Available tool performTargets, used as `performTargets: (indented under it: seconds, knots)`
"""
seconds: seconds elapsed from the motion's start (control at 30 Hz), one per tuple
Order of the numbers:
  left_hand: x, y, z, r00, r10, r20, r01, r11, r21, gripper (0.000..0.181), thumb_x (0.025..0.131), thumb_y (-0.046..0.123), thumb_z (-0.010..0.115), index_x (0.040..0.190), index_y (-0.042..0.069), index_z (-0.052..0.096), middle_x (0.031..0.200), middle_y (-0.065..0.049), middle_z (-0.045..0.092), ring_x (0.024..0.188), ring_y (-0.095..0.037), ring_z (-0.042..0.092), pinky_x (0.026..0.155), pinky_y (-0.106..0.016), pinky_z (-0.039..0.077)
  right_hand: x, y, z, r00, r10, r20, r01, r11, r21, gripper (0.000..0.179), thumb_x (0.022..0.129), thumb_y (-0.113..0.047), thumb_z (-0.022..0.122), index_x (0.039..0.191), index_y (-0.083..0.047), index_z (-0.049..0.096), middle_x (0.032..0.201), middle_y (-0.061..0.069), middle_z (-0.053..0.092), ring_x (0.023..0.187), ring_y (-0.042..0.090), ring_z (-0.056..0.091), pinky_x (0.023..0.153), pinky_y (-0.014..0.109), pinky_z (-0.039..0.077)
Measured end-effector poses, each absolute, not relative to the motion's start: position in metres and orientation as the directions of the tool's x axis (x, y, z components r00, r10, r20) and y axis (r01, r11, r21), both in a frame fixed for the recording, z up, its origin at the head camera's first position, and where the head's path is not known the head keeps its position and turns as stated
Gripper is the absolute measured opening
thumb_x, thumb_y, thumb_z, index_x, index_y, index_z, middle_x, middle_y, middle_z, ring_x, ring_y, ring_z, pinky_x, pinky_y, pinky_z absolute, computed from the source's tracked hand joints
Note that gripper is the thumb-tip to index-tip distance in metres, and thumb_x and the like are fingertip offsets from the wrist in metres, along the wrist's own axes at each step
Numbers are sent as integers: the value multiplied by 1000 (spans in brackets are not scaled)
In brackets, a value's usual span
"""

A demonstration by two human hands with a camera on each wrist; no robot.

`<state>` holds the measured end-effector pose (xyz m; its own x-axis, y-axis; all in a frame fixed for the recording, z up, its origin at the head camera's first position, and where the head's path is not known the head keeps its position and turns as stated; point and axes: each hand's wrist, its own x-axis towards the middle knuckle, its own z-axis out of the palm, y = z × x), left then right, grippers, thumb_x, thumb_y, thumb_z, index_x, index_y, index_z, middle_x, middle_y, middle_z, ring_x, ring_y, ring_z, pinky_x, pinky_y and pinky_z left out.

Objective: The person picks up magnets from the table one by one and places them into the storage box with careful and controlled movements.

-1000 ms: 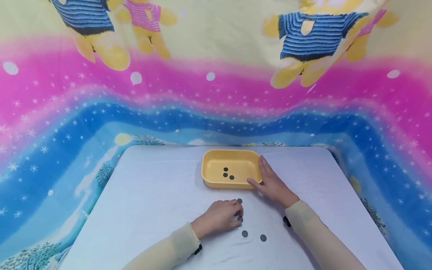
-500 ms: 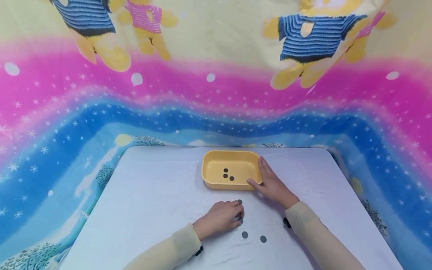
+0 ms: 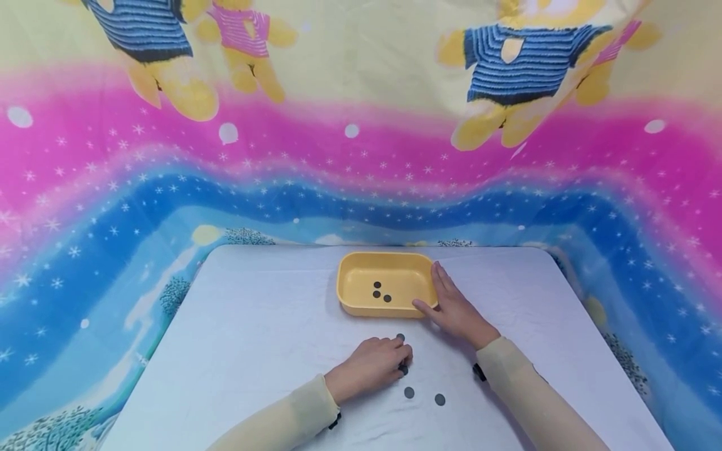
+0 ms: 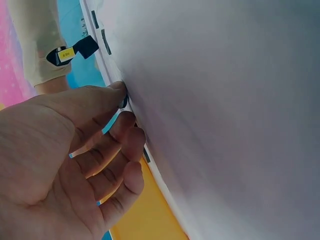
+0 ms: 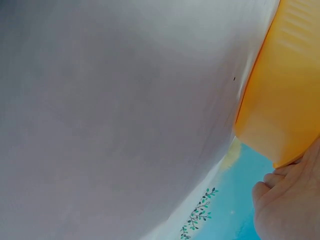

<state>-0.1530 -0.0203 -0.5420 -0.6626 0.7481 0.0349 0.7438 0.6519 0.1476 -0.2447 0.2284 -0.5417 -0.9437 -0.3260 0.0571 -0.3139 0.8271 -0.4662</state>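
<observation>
A yellow rectangular plastic box (image 3: 355, 310) stands near the back of the table, with 3 dark grey round discs (image 3: 387, 299) lying flat in it. My left hand (image 3: 369, 368), palm seen in the left wrist view, pinches another dark disc (image 4: 124, 102) between thumb and index finger at the table surface. Its other fingers are loosely bent. One disc (image 3: 400, 337) lies just beyond those fingers, partly covered. My right hand (image 3: 458, 313) holds the box's right end, fingers along the outer wall and thumb at the front rim; some fingertips are hidden in the right wrist view.
Two more discs, a nearer-left one (image 3: 409, 393) and one to its right (image 3: 440, 399), lie on the white-covered table (image 3: 254, 326). A patterned curtain (image 3: 361, 213) hangs behind the table's back edge. Black wrist straps show below both cuffs.
My left hand has shifted slightly right, and its thumb and index finger have drawn together on the disc. My right hand and the box have stayed in place.
</observation>
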Motion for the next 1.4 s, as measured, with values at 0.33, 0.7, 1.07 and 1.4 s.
performTargets:
  seconds: [0.33,0.7,1.07,1.4]
  knots:
    - [-152,-18,-541,-623,782,-3,767,612,193,21,97,27,83,109,29,67,95,16,63,85,-1,59,78,-21,48,-245,229,-542,-940,-334,70,-328,828,-455,113,102,-77,49,171,-7,-7,181,16,-3,166,38,6,131,59,20]
    - [-156,-25,-534,-597,800,60,779,559,285,16,98,22,80,108,29,69,92,19,66,79,4,56,74,-18,48,-244,230,-541,-933,-350,84,-347,814,-466,111,103,-73,51,171,-6,-5,180,14,-6,166,37,4,131,59,20]
    - [-178,-37,-514,-671,735,95,701,588,403,16,101,20,76,113,28,68,97,19,64,78,4,55,72,-15,47,-245,229,-542,-932,-346,107,-354,810,-467,111,104,-71,53,171,-3,-3,180,19,-2,166,39,6,130,60,22]
    - [-196,-49,-496,-717,689,105,640,592,491,16,106,22,72,121,24,68,101,15,66,85,1,59,75,-17,52,-244,228,-539,-938,-335,88,-336,820,-463,113,102,-74,52,171,-3,-4,180,18,-4,165,40,6,130,61,21]
